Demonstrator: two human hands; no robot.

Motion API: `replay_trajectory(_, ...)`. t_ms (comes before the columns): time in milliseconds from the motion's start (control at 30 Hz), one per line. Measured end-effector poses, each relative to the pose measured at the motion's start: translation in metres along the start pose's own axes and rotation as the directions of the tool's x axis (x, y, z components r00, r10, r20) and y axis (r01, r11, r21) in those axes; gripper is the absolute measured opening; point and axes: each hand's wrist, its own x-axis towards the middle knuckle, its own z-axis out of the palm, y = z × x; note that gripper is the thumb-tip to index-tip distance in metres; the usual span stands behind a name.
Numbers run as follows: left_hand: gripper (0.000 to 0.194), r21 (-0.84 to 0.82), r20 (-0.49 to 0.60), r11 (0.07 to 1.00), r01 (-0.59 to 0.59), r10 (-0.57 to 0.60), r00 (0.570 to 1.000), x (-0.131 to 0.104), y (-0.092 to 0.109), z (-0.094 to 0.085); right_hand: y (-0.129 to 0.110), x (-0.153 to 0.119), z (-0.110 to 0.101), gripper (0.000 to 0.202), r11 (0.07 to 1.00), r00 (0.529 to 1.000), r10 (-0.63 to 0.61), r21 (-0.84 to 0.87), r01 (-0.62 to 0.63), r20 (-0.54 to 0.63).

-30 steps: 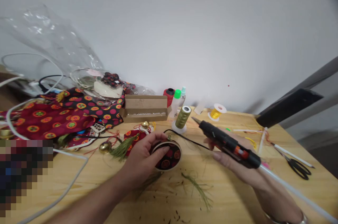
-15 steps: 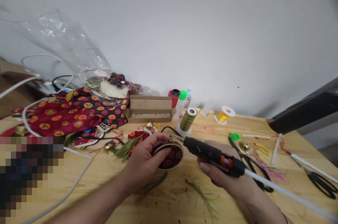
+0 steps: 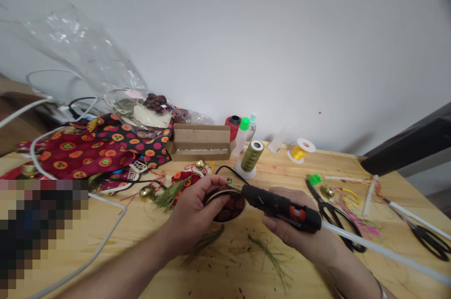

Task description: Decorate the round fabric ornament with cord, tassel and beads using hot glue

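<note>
My left hand (image 3: 197, 207) is closed round the edge of a round, fabric-covered disc (image 3: 230, 207) with a pale rim, thumb on its dark patterned face. A black hot glue gun (image 3: 278, 207) lies in my right hand (image 3: 296, 233), fingers wrapped round its grip. Its metal nozzle reaches the disc's top edge; whether it touches cannot be made out. From the back of the gun a long white glue stick (image 3: 373, 247) sticks out. Behind my left hand lies a green tassel (image 3: 172, 195). Loose green threads (image 3: 269, 259) lie on the table below.
An olive thread spool (image 3: 252, 158), a green-capped bottle (image 3: 241, 137) and an open cardboard box (image 3: 200, 151) stand behind. Black scissors (image 3: 340, 219), a second pair (image 3: 430, 240) and a yellow thread spool (image 3: 299, 151) are right. Patterned fabric (image 3: 77, 149) and a white cable (image 3: 105, 242) lie left.
The glue gun has shifted slightly left, bringing its nozzle over the disc's top edge. The disc has tipped, so its face looks flatter. My left hand keeps its hold.
</note>
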Motion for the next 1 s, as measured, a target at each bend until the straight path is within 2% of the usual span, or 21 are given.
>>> replay_trajectory(467, 0.012, -0.006, 0.004, 1.000, -0.007, 0.007, 1.000, -0.0004, -0.0003, 0.0000, -0.0022, 0.0023, -0.0003, 0.024, 0.997, 0.999, 0.027, -0.070, -0.026, 0.017)
replay_trajectory(833, 0.013, 0.028, -0.018, 1.000, -0.005, 0.005, 1.000, 0.0003, -0.0026, -0.0007, 0.0048, 0.0012, -0.0031, 0.026, 0.992, 0.999, 0.002, -0.127, 0.003, 0.034)
replay_trajectory(1000, 0.011, 0.019, 0.006, 1.000, -0.018, 0.017, 1.000, 0.0007, -0.0041, -0.0011, 0.0061, 0.0001, -0.0028, 0.027, 0.991, 0.999, -0.014, -0.135, 0.018, 0.037)
